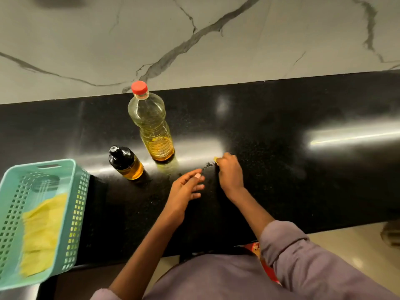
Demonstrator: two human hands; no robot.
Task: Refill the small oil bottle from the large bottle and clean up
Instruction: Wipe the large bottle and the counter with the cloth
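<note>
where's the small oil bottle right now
In the head view the small oil bottle stands capped on the black counter, left of centre, just in front-left of the large bottle and right of the teal basket.

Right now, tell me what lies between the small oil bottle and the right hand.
In the head view, the left hand lies between the small oil bottle and the right hand, over bare black counter.

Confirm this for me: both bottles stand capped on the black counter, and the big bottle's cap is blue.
Not quite. The head view shows the large bottle with a red cap, not blue. The rest holds: it and the small oil bottle both stand capped on the black counter.
</note>
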